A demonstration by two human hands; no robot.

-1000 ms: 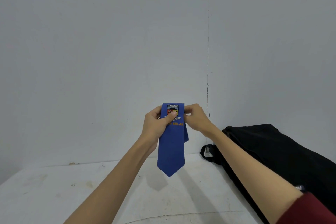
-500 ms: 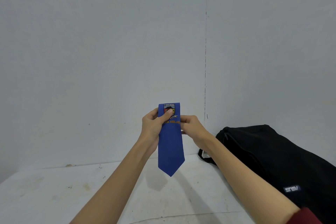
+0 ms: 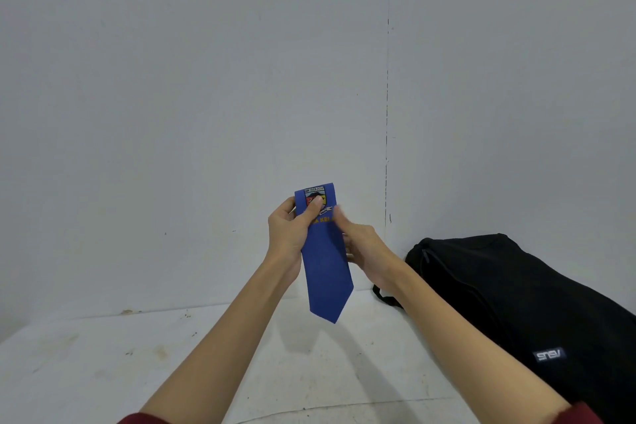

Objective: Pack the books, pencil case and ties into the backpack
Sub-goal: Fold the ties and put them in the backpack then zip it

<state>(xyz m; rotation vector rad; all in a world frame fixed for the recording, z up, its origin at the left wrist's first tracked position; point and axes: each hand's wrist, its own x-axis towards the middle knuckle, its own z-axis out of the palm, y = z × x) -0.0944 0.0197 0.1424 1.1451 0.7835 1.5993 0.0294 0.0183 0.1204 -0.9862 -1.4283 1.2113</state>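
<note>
Tie folded, held up over the bench
Left hand pinches its badge end, thumb in front; right hand grips the edge behind. I'd fold the hanging point up once more, flat, before carrying it to the black backpack lying nearby on the right.

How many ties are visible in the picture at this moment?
1. The blue tie hangs in the air, held by both hands above the table. More ties may be hidden inside the black backpack or out of view.

Head-worn view, forward and down
</note>
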